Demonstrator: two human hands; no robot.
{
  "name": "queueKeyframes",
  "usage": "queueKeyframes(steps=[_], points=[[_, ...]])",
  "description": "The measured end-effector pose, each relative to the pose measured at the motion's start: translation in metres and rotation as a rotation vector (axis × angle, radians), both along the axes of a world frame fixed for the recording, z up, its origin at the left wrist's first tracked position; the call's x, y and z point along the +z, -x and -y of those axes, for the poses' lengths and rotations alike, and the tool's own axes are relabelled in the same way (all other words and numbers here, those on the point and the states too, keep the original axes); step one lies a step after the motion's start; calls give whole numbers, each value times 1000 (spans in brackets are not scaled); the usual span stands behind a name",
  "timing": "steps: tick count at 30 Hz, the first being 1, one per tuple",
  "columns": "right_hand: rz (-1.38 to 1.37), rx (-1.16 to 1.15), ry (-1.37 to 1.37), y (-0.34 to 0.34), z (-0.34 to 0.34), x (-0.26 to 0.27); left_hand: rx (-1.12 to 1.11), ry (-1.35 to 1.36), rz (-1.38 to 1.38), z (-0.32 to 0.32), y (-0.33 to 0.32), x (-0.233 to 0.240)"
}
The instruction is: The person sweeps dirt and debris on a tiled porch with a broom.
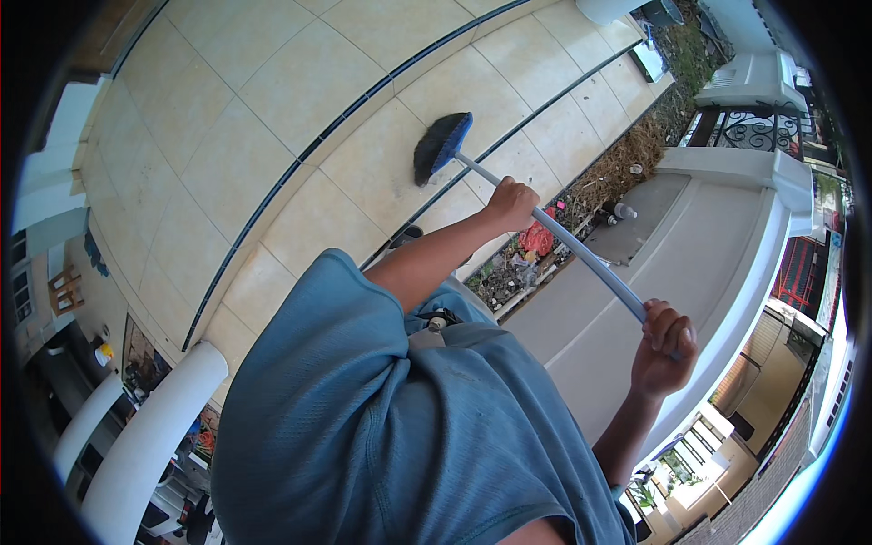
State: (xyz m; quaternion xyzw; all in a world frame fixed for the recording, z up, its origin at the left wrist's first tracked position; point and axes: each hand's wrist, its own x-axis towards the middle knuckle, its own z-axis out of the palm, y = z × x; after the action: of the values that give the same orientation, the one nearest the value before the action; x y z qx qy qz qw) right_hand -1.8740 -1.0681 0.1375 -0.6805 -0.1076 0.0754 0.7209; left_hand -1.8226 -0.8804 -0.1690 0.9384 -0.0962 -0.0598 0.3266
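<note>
A broom with a blue head [460,139] and dark bristles [434,146] rests on the beige tiled step [368,184]. Its pale blue-grey handle [593,262] slants from the head toward the lower right. My left hand [514,204] wraps the handle a short way above the head. Farther up, my right hand [667,347] grips it near the top end, which the fingers partly cover. Beneath my left forearm, part of a dark shoe [407,236] shows on the tiles.
Dark blue trim [347,112] marks the raised tile edge. Beyond the lower tiles runs a strip of soil [501,286] with dry grass [613,163], a red plastic bag [537,238] and a clear bottle [625,211]. A low white wall [654,266] borders it. White columns [157,429] stand lower left.
</note>
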Motion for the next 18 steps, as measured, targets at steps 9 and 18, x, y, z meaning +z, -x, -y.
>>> queueKeyframes(steps=[9,18], points=[[-398,556,-238,-8,-70,-68,556,157,-34,-111,221,2],[-402,752,7,-7,-133,-99,588,93,-53,-109,238,-104]])
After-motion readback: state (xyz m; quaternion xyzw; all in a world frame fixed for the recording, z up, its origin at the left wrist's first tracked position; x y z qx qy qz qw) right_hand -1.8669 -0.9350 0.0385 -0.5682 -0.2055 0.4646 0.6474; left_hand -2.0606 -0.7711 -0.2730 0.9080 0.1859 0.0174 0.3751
